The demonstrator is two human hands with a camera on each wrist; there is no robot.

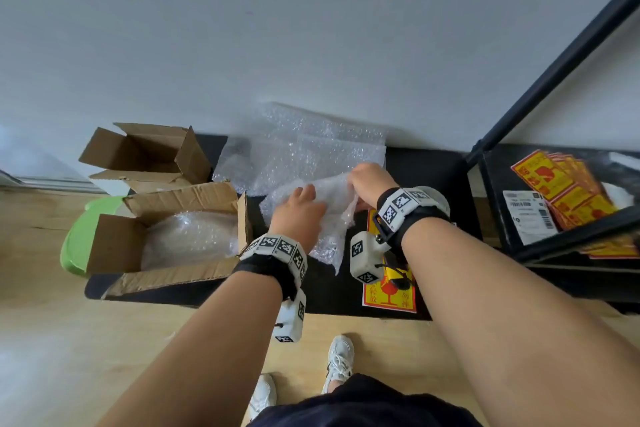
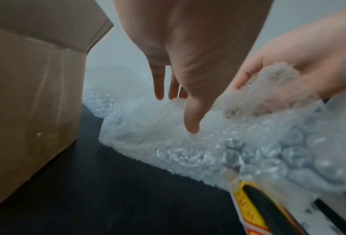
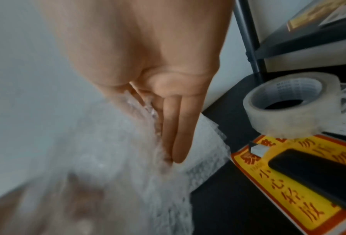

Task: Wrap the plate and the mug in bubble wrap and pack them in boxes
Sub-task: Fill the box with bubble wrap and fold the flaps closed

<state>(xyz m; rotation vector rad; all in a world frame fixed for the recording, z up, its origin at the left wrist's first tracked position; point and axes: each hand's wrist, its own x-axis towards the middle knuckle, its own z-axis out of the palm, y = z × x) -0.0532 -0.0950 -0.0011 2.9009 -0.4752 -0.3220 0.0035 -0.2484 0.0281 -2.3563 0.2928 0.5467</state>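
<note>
In the head view, centre of the frame, both your hands work a sheet of bubble wrap (image 1: 311, 198) on the black mat (image 1: 426, 166). Your left hand (image 1: 299, 210) lies on top with fingers nearly straight, pressing rather than gripping. Your right hand (image 1: 370, 184) has its fingers curled into the sheet's right edge. At left, the near box (image 1: 131, 243) already holds a wrapped bundle (image 1: 188, 237); the far box (image 1: 145, 152) in the upper left stands open. Whether the plate or the mug sits under the sheet, I cannot tell; neither shows bare.

In the left wrist view, your left fingers (image 2: 192, 122) point down, tips on the bubbles; the hand has hold of nothing. In the upper right your right hand (image 2: 284, 66) bunches a fold of wrap. Use the flat left hand as an anchor, so the sheet does not slide while you pull.

In the right wrist view, the right fingers (image 3: 178, 132) lie together with wrap pinched against them, mid frame. The tape roll (image 3: 292, 105) sits at right, beside the yellow fragile labels (image 3: 288, 187). Draw the fold over snugly, keep it pinned, then reach for the tape, otherwise the wrap will likely spring open.
</note>
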